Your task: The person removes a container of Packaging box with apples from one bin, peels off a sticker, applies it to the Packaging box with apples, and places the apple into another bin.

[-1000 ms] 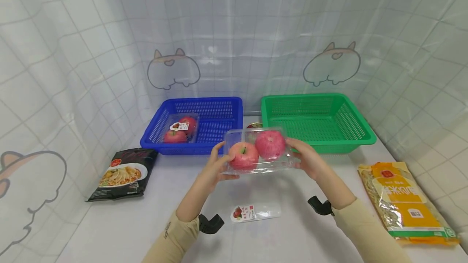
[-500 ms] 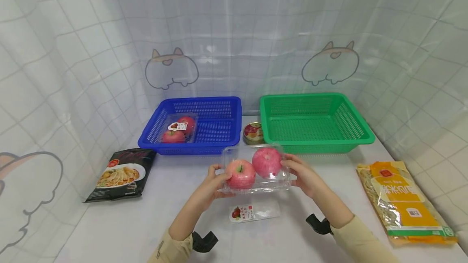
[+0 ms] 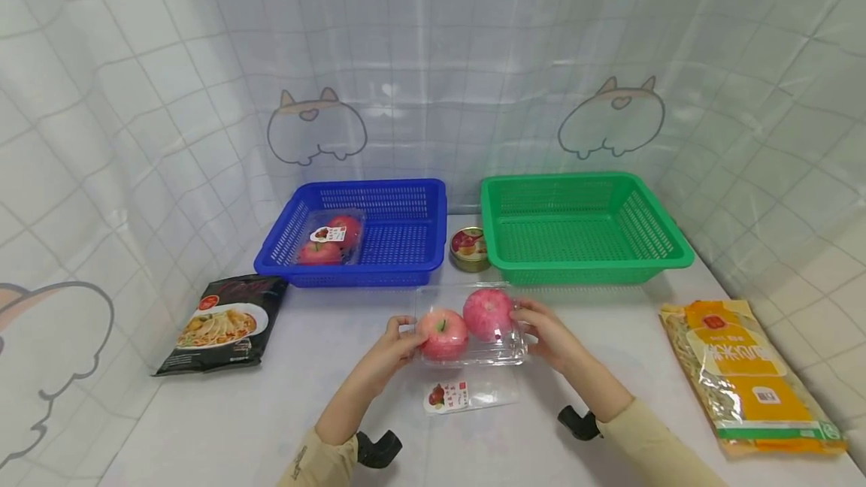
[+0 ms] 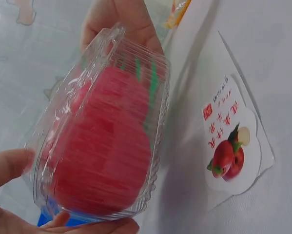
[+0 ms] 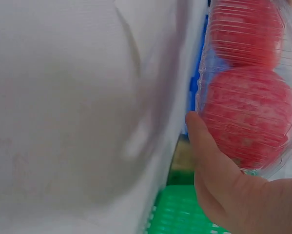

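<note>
In the head view, a person's left hand (image 3: 389,352) and right hand (image 3: 551,337) grasp opposite ends of a clear container (image 3: 473,358), the fingers of each curled about its sides. Inside sit two apples, the paler apple (image 3: 443,335) toward the left hand, stem up, and the pinker apple (image 3: 489,315) toward the right. The container is in the middle, in front of the gap between a blue basket (image 3: 368,278) and a green basket (image 3: 575,274); a round tin (image 3: 469,248) stands in that gap. Another apple pack (image 3: 329,237) lies in the blue basket. A label strip (image 3: 470,394) lies on the white surface (image 3: 304,412) on the near side of the container. A black noodle packet (image 3: 223,324) lies at left, a yellow packet (image 3: 754,378) at right. The left wrist view shows the left hand's fingers gripping the near end, the right hand at the far end, and the label strip beside the container, apart from it. In the right wrist view, the right hand grips the container's end; ribbed plastic covers both reddish apples.
</note>
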### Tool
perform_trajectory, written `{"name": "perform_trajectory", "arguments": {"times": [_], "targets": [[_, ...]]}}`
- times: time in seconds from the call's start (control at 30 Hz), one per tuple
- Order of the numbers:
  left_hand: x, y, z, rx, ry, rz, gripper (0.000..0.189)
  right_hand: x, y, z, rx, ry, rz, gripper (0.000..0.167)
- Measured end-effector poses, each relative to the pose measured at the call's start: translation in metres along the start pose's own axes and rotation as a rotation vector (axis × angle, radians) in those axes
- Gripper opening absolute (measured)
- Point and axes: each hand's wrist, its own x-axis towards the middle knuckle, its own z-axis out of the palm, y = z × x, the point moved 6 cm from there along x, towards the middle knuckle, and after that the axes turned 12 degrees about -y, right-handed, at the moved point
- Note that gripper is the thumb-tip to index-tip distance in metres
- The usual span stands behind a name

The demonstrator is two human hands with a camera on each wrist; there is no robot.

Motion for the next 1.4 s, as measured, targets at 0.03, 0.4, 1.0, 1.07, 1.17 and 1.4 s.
{"name": "perform_trajectory", "arguments": {"times": [0.03,0.4,1.0,1.07,1.17,1.4], "targets": [[0.002,-0.001,-0.001,-0.001,0.010,0.004,0.053,0.003,0.003,-0.002,0.009,-0.002,-0.002,0.058],[0.018,-0.012,-0.003,0.042,0.050,0.064,0.058,0.019,0.019,-0.011,0.008,0.047,0.020,0.073],[0.028,-0.013,-0.003,0.037,0.051,0.070,0.064,0.019,0.015,-0.011,-0.129,0.153,0.099,0.067],[0.028,-0.013,-0.002,0.035,0.050,0.072,0.065,0.017,0.012,-0.012,-0.148,0.159,0.077,0.068],[0.029,-0.013,-0.003,0.034,0.050,0.069,0.066,0.014,0.006,-0.011,-0.206,0.194,0.007,0.067],[0.019,-0.013,-0.016,0.033,0.085,0.055,0.067,-0.006,-0.027,0.017,-0.572,0.233,-0.360,0.049]]}}
